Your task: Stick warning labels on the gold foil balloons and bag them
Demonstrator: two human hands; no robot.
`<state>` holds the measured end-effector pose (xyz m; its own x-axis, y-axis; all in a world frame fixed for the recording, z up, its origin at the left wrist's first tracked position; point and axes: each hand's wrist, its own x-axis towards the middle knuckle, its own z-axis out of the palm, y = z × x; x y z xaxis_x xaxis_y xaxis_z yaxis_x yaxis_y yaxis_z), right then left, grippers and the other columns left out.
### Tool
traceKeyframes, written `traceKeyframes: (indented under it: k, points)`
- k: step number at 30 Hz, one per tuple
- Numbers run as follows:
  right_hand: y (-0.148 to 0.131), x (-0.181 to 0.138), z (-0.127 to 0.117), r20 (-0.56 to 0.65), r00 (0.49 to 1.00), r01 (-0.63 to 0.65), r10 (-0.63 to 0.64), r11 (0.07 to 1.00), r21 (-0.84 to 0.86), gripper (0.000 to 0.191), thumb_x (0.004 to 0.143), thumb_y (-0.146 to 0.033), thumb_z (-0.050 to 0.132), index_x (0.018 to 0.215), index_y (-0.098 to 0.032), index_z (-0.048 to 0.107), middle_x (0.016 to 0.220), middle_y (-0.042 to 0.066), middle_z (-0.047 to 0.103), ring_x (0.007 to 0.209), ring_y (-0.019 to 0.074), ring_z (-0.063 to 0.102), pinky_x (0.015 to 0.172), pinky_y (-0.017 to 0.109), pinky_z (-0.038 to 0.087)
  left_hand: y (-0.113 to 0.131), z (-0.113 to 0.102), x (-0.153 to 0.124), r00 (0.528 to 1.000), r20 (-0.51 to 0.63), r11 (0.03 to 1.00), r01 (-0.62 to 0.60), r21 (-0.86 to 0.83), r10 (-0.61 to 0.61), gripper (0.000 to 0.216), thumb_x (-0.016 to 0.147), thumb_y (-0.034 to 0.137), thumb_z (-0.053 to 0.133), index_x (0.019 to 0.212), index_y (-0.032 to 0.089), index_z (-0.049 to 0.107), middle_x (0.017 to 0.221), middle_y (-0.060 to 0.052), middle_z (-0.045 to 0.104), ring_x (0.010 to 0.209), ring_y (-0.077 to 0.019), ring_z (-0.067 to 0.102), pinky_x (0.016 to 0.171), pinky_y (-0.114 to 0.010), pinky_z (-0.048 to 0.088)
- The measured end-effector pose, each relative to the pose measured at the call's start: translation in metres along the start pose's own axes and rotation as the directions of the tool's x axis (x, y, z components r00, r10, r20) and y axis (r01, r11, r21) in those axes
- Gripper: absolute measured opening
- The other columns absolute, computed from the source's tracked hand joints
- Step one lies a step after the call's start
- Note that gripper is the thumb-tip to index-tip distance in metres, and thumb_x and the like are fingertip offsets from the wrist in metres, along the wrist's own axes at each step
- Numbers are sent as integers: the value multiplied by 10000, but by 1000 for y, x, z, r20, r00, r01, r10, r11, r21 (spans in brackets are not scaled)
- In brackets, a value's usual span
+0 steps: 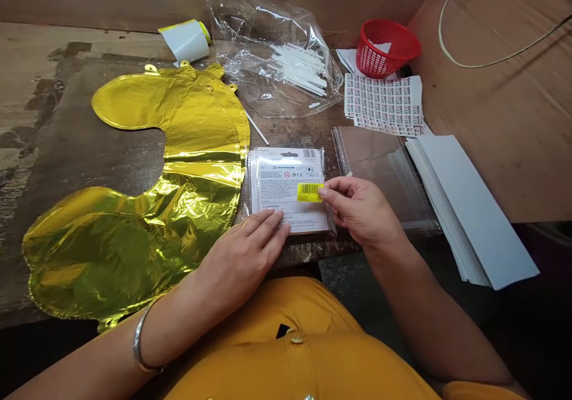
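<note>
A stack of printed cards in clear sleeves (286,191) lies in front of me, the top one showing small text, a barcode and a warning. My left hand (250,245) rests on its lower left part, fingers stretched out flat. Between the thumb and forefinger of my right hand (364,206) is the right end of a yellow barcode sticker (308,192), which lies over the top card's right side. I cannot tell how much of the sticker touches the sleeve. The other fingers of that hand curl beneath.
Gold foil balloons (201,138) spread at left. Behind are a sticker roll (187,41), a clear bag of white sticks (299,69) and a red basket (386,48). Label sheets (384,102), clear sleeves (379,167) and white cards (478,203) lie at right.
</note>
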<state>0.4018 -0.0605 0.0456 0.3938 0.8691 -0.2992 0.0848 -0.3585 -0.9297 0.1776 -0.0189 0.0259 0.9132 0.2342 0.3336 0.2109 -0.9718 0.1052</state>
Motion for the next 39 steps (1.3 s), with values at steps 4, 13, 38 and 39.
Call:
traceKeyframes:
  k: [4, 13, 38, 39]
  points:
    - [-3, -2, 7, 31, 998, -49, 50, 999, -19, 315, 659, -455, 726, 678, -173, 587, 502, -60, 480, 387, 41, 319, 348, 202, 226, 1, 0, 1, 1000, 14, 1000, 14, 11, -14, 372, 886, 54, 393, 1165, 42, 640, 1223, -213, 642, 1116, -296, 620, 905, -436, 573]
    - [-2, 0, 17, 40, 996, -80, 84, 993, -81, 365, 639, -509, 738, 672, -169, 609, 453, -69, 448, 377, 49, 319, 362, 217, 224, 3, 0, 2, 999, -24, 1000, 26, -13, -26, 380, 849, 35, 418, 1151, 18, 648, 1197, -219, 655, 1084, -322, 639, 896, -451, 574]
    - [-3, 3, 31, -63, 990, 63, -125, 798, -599, 143, 721, -228, 565, 586, -181, 574, 609, 12, 597, 557, 126, 496, 527, 256, 347, 2, -7, 21, 989, 112, 994, 90, 63, -97, 152, 891, 207, 506, 931, 185, 651, 1326, -133, 589, 962, -311, 587, 765, -467, 507]
    - [-4, 2, 32, -54, 989, 74, -140, 769, -635, 145, 731, -220, 561, 590, -184, 567, 612, 16, 596, 562, 132, 500, 541, 264, 355, 1, -6, 21, 988, 117, 994, 93, 63, -100, 150, 896, 210, 502, 935, 188, 645, 1318, -130, 595, 972, -311, 583, 778, -469, 496]
